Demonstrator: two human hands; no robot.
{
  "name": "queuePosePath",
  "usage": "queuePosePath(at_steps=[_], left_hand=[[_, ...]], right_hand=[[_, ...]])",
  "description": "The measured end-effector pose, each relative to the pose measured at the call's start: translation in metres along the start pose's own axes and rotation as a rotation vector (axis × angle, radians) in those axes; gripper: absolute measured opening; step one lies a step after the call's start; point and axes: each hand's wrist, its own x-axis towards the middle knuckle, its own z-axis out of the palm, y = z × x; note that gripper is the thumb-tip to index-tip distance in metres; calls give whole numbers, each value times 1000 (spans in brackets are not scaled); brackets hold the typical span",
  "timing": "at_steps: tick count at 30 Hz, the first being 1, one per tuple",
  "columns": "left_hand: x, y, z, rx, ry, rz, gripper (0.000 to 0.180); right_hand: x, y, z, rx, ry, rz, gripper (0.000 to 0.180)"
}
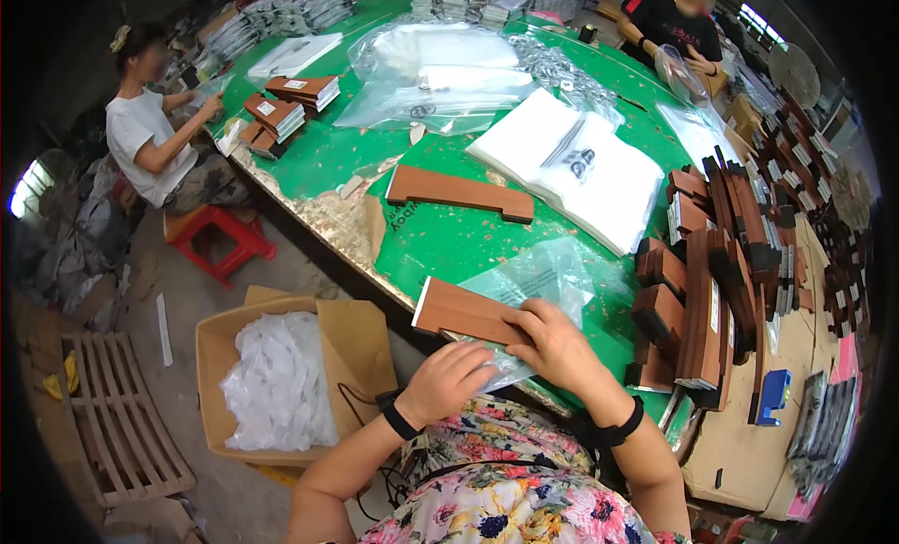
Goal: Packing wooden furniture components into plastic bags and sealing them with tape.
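Observation:
A brown wooden piece with a pale end lies at the near edge of the green table, partly on a clear plastic bag. My right hand is closed on the piece's right end, fingers on top and thumb in front. Below the piece, my left hand has its fingers together on a fold of the bag at the table edge; their tips are partly hidden. Farther back lies a second, longer brown piece with a stepped right end.
A stack of clear bags lies beyond the bag. Brown pieces are piled at right, near a blue tool. A cardboard box of crumpled plastic stands at left. Two people work across the table, one beside a red stool.

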Motion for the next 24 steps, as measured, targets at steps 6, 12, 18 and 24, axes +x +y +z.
queuePosePath(at_steps=[6, 12, 18, 24], left_hand=[[-12, 5, 2, -42, 139, -176, 31], [17, 12, -4, -91, 263, -353, 20], [49, 16, 9, -30, -5, -287, 28], [51, 9, 10, -70, -133, -288, 75]], right_hand=[[-15, -1, -4, -185, -5, -42, 55], [-22, -5, -10, -312, -82, 3, 64], [-33, 4, -8, -187, -32, 8, 75], [-65, 8, -15, -353, 131, 237, 56]])
